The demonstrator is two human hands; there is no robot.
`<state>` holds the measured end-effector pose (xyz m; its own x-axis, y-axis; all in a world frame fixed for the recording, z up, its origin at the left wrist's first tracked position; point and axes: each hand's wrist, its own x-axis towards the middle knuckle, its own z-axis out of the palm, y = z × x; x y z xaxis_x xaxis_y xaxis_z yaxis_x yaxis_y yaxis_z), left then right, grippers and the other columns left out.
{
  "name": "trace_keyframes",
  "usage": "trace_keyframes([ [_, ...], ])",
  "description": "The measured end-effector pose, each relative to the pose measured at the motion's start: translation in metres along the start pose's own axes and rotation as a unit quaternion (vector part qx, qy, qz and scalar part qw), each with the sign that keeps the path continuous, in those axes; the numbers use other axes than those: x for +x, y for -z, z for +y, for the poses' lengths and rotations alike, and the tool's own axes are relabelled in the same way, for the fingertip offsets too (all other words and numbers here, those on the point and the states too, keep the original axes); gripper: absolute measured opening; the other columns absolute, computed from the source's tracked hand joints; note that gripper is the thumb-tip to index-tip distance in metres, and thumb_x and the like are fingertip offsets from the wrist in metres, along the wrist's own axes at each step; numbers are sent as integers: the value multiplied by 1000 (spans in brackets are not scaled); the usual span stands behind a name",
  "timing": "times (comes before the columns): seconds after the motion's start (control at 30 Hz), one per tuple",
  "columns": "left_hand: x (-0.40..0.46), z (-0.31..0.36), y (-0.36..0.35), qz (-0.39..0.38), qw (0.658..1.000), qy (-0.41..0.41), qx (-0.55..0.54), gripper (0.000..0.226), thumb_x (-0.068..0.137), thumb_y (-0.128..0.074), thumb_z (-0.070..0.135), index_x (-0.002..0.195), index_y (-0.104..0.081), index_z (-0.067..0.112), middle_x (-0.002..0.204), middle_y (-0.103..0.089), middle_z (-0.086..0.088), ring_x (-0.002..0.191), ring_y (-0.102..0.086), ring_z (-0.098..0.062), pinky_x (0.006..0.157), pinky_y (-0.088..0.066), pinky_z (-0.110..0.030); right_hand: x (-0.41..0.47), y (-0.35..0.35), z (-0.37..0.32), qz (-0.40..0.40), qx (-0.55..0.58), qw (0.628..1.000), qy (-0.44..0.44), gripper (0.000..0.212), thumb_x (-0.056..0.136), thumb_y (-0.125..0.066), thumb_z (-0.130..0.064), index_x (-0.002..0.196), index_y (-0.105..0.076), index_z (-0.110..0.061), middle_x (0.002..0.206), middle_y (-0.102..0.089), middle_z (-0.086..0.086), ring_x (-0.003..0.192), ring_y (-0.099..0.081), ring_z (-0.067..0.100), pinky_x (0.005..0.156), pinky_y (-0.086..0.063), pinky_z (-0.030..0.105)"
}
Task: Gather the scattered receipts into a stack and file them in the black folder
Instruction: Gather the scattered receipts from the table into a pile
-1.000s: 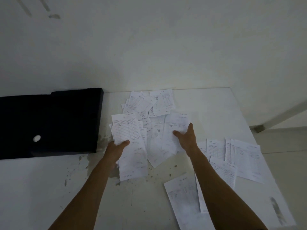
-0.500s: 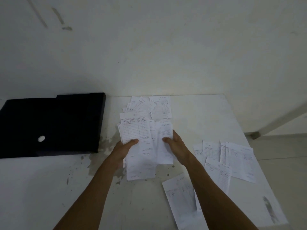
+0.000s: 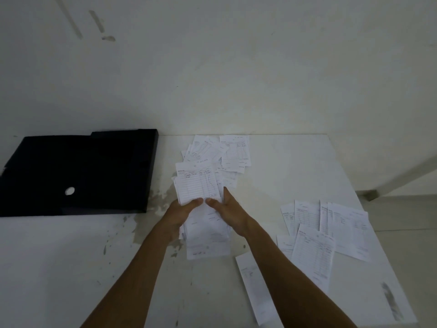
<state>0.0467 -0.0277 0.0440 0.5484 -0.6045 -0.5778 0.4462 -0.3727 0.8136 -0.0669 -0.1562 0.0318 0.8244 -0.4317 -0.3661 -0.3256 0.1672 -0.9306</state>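
both hands on one bundle of receipts (image 3: 201,202) at table centre. left hand (image 3: 181,215) grips the bundle's left edge, thumb curled over the top sheet, a ruled form with handwriting; the other fingers are under the paper and hidden. right hand (image 3: 230,214) is on the bundle's right edge, thumb across the top pointing toward the left thumb, tips nearly meeting, index finger straight along the paper edge; how far its lower fingers curl under i cannot tell. the bundle is ragged: top sheet sticks out beyond the fingertips, longer sheets trail back between the wrists toward the person.

loose receipts (image 3: 222,151) lie just beyond the fingertips, overlapping each other, up near the far edge of the table (image 3: 295,166) by the wall (image 3: 236,67). another spread, the right-side receipts (image 3: 331,226), sits right of the right hand, well apart from it, several sheets overlapping. one long slip (image 3: 253,287) lies partly under the right forearm, close to the near edge.

black folder (image 3: 78,172) is left of the left hand, flat on the table, not touching the bundle or either hand. small white round spot on its top face. stained, flaking patches on the table surface between folder and left wrist.
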Motion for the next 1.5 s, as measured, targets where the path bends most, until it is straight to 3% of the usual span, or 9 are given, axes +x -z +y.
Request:
trace_keyframes([
  [0.23,0,-15,26,128,991,13,33,50,81,-78,26,127,-62,15,124,-66,-5,109,-64,-25,99,-51,-45,6,6,18,118,-143,980,-76,46,93,-67,-49,128,-57,-21,121,-67,5,109,-65,25,91,-56,38],
  [0.4,-4,-26,42,171,985,15,24,38,85,-74,16,120,-59,19,126,-64,-10,108,-60,-27,98,-49,-46,-2,17,43,236,-475,838,-126,91,77,-67,-73,147,-38,-22,141,-42,9,127,-46,31,102,-43,44],
  [0.73,0,-30,39,150,988,27,19,45,85,-74,22,127,-61,13,128,-65,-10,107,-63,-26,89,-51,-39,2,29,40,282,-515,798,-134,66,80,-65,-70,121,-60,-19,117,-55,8,106,-51,29,92,-40,39],
  [0.8,0,-28,37,139,990,26,16,45,85,-74,23,127,-61,15,125,-66,-8,103,-62,-24,84,-51,-37,1,34,41,279,-483,820,-130,58,88,-61,-64,122,-64,-17,119,-56,10,108,-53,31,95,-42,42],
  [0.9,2,-26,30,122,992,17,5,45,84,-75,24,126,-61,15,117,-67,-3,98,-63,-20,76,-52,-31,0,41,42,201,-300,927,-100,42,98,-57,-48,109,-68,-8,108,-67,8,102,-63,32,95,-49,43],
  [1.0,4,-25,21,89,995,38,-33,44,80,-79,25,121,-66,17,117,-71,-5,101,-68,-24,88,-56,-43,-11,41,34,155,-126,978,-66,33,102,-55,-39,96,-68,-10,93,-70,5,89,-65,24,82,-53,37],
  [1.07,4,-22,10,58,995,52,-56,42,79,-80,25,118,-68,17,114,-72,-9,101,-69,-27,92,-55,-49,-23,39,25,139,-61,986,-71,40,105,-50,-42,89,-66,-9,85,-67,8,82,-66,23,79,-53,31],
  [1.2,3,-11,-17,20,997,42,-63,41,82,-77,24,120,-67,15,111,-73,-8,101,-69,-27,84,-56,-40,-44,46,17,132,53,987,-81,40,106,-45,-44,129,-66,-18,123,-72,-1,115,-68,18,101,-54,35],
  [1.5,-2,4,-72,-72,997,38,4,36,81,-77,30,115,-67,24,107,-72,1,97,-68,-17,77,-55,-31,-87,78,16,189,68,977,-76,65,99,-41,-64,150,-50,-23,150,-52,-11,140,-45,12,124,-28,39],
])
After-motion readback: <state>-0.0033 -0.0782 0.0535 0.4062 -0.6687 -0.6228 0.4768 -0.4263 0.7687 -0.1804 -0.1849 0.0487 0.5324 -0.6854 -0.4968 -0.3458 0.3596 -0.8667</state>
